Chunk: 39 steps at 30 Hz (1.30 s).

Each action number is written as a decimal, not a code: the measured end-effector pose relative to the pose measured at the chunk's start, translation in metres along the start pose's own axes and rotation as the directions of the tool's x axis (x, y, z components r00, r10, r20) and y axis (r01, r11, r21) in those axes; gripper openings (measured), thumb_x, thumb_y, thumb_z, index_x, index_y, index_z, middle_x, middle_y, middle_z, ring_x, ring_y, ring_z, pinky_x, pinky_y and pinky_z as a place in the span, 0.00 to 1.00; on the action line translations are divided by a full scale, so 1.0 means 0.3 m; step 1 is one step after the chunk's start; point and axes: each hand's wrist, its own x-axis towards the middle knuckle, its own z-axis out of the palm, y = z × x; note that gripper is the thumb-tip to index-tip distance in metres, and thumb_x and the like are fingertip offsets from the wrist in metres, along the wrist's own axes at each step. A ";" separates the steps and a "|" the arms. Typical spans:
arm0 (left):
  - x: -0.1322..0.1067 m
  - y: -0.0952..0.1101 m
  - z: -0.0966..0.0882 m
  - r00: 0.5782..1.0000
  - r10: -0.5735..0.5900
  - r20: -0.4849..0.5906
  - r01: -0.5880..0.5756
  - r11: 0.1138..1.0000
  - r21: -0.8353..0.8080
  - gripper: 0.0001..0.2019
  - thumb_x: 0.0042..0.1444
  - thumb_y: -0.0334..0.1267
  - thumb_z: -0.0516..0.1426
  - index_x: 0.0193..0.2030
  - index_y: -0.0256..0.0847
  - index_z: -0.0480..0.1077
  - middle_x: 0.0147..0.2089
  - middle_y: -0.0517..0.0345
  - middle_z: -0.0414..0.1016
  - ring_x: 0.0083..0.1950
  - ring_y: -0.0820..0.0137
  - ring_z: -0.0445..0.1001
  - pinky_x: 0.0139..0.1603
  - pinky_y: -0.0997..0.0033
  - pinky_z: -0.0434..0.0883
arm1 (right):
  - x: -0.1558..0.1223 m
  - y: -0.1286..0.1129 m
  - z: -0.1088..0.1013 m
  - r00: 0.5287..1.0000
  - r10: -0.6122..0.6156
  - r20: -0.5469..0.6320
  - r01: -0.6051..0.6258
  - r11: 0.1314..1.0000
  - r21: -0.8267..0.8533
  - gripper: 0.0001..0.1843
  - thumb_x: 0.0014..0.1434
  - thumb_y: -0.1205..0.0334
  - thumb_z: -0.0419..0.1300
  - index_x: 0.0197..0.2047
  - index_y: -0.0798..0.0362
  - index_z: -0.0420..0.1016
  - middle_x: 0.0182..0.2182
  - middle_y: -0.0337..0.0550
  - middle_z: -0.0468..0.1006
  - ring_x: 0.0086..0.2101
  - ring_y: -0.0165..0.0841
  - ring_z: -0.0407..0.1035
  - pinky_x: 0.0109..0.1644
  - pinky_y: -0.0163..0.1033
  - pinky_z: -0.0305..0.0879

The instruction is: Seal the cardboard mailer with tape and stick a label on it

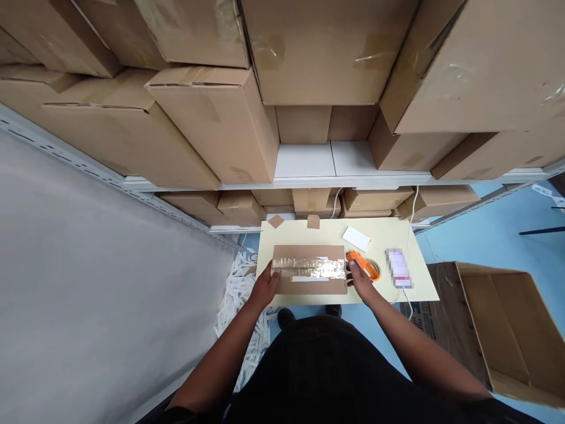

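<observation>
A flat brown cardboard parcel [309, 282] lies on a small pale yellow table [384, 291], with a strip of shiny clear tape [309, 269] along its top. My left hand [266, 284] grips the parcel's left end, fingers curled over its edge. My right hand [359, 280] presses against the parcel's right end. Just beyond that hand sits an orange tape dispenser [364, 264] holding a tape roll.
A white card [356, 238] and a phone [398, 268] on a white cable lie on the table's right side. Stacked cardboard boxes [212, 118] fill the shelves behind. An open box [507, 330] stands on the blue floor at right; white paper scraps [236, 288] litter the left.
</observation>
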 end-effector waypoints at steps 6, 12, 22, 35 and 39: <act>-0.113 -0.058 0.008 0.996 0.087 0.030 -0.083 0.990 -0.117 0.32 0.69 0.47 0.52 0.75 0.39 0.55 0.73 0.41 0.66 0.74 0.58 0.65 0.74 0.52 0.63 | -0.078 -0.057 0.042 0.988 -0.121 -0.095 0.112 0.988 -0.102 0.25 0.67 0.43 0.54 0.57 0.50 0.70 0.49 0.50 0.81 0.48 0.45 0.75 0.54 0.46 0.68; -0.132 -0.145 0.093 0.999 0.011 -0.053 -0.014 0.999 -0.042 0.37 0.59 0.36 0.59 0.75 0.38 0.53 0.71 0.40 0.67 0.73 0.56 0.67 0.73 0.51 0.65 | -0.069 0.125 0.135 0.985 -0.156 -0.071 0.148 0.983 -0.112 0.36 0.61 0.52 0.58 0.70 0.54 0.59 0.47 0.48 0.81 0.35 0.40 0.75 0.46 0.48 0.72; -0.126 -0.153 0.028 0.989 0.117 -0.086 -0.088 0.955 0.282 0.27 0.59 0.35 0.56 0.67 0.40 0.64 0.69 0.43 0.68 0.72 0.54 0.67 0.72 0.46 0.67 | 0.046 0.340 0.073 0.876 -0.376 -0.301 0.204 0.855 -0.477 0.26 0.64 0.53 0.58 0.61 0.56 0.72 0.55 0.60 0.75 0.59 0.55 0.65 0.67 0.59 0.58; -0.113 0.287 0.031 0.819 0.525 0.233 -0.574 0.759 0.306 0.10 0.68 0.37 0.53 0.50 0.46 0.75 0.49 0.51 0.79 0.54 0.61 0.77 0.58 0.56 0.76 | 0.115 0.313 0.000 0.935 -0.049 -0.352 -0.143 0.855 -0.499 0.15 0.67 0.55 0.58 0.50 0.54 0.79 0.45 0.61 0.82 0.54 0.53 0.67 0.60 0.55 0.54; -0.032 0.382 0.087 0.836 0.413 0.361 -0.502 0.841 0.202 0.11 0.68 0.43 0.54 0.48 0.45 0.76 0.49 0.50 0.79 0.53 0.60 0.77 0.56 0.58 0.75 | -0.044 0.243 0.014 0.934 0.032 -0.357 -0.048 0.998 -0.038 0.19 0.66 0.45 0.57 0.42 0.52 0.77 0.34 0.49 0.79 0.38 0.44 0.72 0.45 0.44 0.63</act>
